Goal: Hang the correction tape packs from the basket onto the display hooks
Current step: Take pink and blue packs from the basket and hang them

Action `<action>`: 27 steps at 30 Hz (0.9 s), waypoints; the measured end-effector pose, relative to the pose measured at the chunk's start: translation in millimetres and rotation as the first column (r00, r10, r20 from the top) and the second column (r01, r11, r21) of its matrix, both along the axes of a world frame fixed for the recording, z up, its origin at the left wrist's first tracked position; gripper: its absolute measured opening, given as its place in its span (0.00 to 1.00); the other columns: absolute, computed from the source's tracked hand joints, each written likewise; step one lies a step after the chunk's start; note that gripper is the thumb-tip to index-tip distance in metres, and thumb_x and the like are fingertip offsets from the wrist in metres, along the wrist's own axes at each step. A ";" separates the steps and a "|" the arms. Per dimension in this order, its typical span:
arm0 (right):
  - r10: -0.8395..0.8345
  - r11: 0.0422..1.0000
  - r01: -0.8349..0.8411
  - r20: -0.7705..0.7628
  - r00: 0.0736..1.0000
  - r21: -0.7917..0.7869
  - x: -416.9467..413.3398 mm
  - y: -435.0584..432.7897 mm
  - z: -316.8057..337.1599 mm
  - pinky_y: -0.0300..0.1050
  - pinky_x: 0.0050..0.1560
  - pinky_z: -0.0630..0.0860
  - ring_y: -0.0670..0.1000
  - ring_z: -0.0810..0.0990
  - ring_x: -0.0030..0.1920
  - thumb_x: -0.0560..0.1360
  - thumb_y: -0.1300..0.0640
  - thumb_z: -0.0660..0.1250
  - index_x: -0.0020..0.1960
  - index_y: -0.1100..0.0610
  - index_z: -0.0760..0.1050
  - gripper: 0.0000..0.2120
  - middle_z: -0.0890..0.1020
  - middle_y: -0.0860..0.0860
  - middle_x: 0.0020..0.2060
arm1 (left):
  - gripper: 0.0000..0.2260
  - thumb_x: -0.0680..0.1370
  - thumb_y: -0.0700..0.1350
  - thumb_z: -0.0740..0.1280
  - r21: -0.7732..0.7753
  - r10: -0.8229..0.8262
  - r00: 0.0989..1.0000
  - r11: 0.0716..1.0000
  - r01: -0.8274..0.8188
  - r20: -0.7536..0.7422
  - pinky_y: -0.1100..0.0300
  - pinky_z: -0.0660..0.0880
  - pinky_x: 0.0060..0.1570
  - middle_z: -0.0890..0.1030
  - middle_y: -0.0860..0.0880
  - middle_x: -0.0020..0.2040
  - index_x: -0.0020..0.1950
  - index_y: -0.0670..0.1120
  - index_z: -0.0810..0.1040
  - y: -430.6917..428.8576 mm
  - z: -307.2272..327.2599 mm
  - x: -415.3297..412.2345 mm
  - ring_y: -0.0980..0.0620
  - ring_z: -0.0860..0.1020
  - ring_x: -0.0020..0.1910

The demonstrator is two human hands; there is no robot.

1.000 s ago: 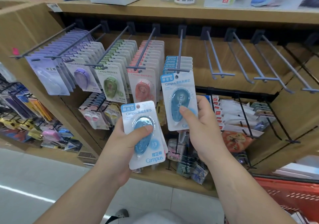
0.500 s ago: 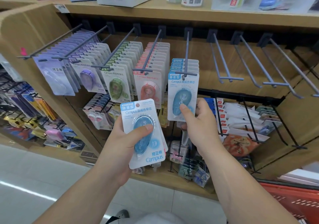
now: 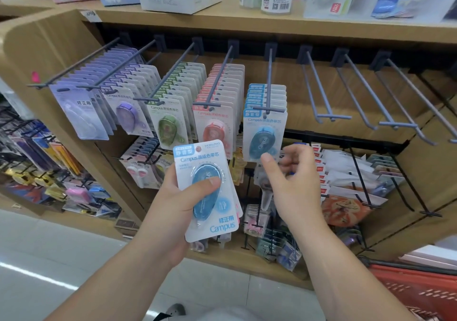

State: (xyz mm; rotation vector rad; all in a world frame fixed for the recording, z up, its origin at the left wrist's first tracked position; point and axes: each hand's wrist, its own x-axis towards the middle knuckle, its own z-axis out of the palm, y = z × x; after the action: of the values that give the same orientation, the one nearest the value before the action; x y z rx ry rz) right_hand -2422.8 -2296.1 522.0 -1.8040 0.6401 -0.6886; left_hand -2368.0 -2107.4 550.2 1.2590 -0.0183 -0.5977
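Hiding behind left hand's (image 3: 170, 207) front pack (image 3: 210, 209): more packs (image 3: 239, 209), number unclear.

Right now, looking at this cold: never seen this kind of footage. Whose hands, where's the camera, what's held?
There is no machine here. These are a person's two bare hands, filmed by one wide-angle camera worn on the head, looking forward and down at a shop display.

The left hand grips a small stack of blue correction tape packs, with the thumb across the top one. The right hand holds nothing. Its fingers are loosely curled just below the front hanging blue pack on its hook.

Hooks further left carry red packs, green packs and purple packs. The hooks to the right are bare. A corner of a red basket shows at the lower right.
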 end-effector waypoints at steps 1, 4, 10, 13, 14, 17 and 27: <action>0.083 0.996 -0.083 -0.007 0.997 0.034 -6.6 6.9 5.7 0.42 0.47 0.78 0.47 0.78 0.47 0.72 0.40 0.73 0.55 0.44 0.73 0.16 0.79 0.48 0.47 | 0.29 0.65 0.45 0.76 0.001 -0.002 1.000 1.000 0.002 0.004 0.47 0.84 0.38 0.87 0.45 0.57 0.66 0.53 0.77 -1.3 -0.1 -0.3 0.41 0.88 0.50; 0.408 0.907 -0.396 -0.068 0.910 0.140 -17.8 27.9 21.2 0.43 0.42 0.79 0.49 0.78 0.40 0.65 0.40 0.79 0.50 0.44 0.78 0.19 0.82 0.50 0.42 | 0.31 0.65 0.40 0.81 0.011 -0.003 1.000 1.000 0.003 0.022 0.43 0.85 0.40 0.87 0.43 0.58 0.67 0.51 0.77 -8.2 -1.5 -2.0 0.39 0.87 0.50; 0.467 0.858 -0.443 -0.038 0.883 0.260 -21.9 42.1 20.6 0.40 0.42 0.82 0.44 0.82 0.39 0.71 0.54 0.81 0.52 0.50 0.80 0.14 0.86 0.45 0.42 | 0.32 0.65 0.47 0.77 0.007 0.036 0.997 0.999 -0.036 0.061 0.46 0.84 0.41 0.87 0.43 0.58 0.68 0.50 0.75 -20.5 -4.3 -7.6 0.40 0.87 0.52; 0.442 0.817 -0.419 0.039 0.896 0.397 -23.7 36.1 14.7 0.50 0.52 0.84 0.50 0.86 0.50 0.76 0.57 0.75 0.56 0.53 0.78 0.10 0.87 0.48 0.48 | 0.24 0.73 0.52 0.72 -0.045 -0.006 1.000 0.999 0.006 0.003 0.39 0.84 0.49 0.87 0.45 0.59 0.69 0.54 0.76 -19.6 -6.4 -7.6 0.41 0.87 0.55; 0.425 0.806 -0.414 0.073 0.902 0.423 -24.3 33.1 13.3 0.50 0.52 0.84 0.50 0.86 0.51 0.77 0.57 0.74 0.57 0.53 0.78 0.10 0.87 0.48 0.50 | 0.20 0.77 0.51 0.70 -0.056 -0.019 1.000 0.998 0.018 -0.016 0.34 0.83 0.53 0.87 0.46 0.59 0.69 0.56 0.77 -19.3 -7.1 -7.3 0.41 0.86 0.57; 0.380 0.793 -0.409 0.158 0.911 0.451 -25.2 24.6 12.2 0.43 0.49 0.82 0.48 0.86 0.52 0.78 0.60 0.72 0.59 0.55 0.76 0.11 0.87 0.49 0.51 | 0.18 0.80 0.48 0.68 -0.035 -0.028 0.999 0.999 0.028 0.016 0.32 0.79 0.62 0.87 0.46 0.61 0.71 0.55 0.77 -18.8 -9.4 -7.7 0.41 0.86 0.59; 0.267 0.922 -0.304 0.177 0.947 0.240 -23.7 0.9 12.2 0.43 0.49 0.83 0.43 0.85 0.51 0.80 0.56 0.70 0.57 0.46 0.73 0.09 0.84 0.39 0.50 | 0.14 0.84 0.46 0.66 0.038 0.083 0.994 0.996 -0.086 0.077 0.51 0.85 0.45 0.87 0.52 0.59 0.69 0.58 0.77 -12.6 -16.0 -3.4 0.50 0.87 0.55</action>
State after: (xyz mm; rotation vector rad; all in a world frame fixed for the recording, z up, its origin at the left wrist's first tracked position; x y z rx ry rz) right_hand -2446.5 -2295.2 534.2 -1.5428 0.3436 -0.5000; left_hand -2371.4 -2120.0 534.2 1.3153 -0.0152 -0.4792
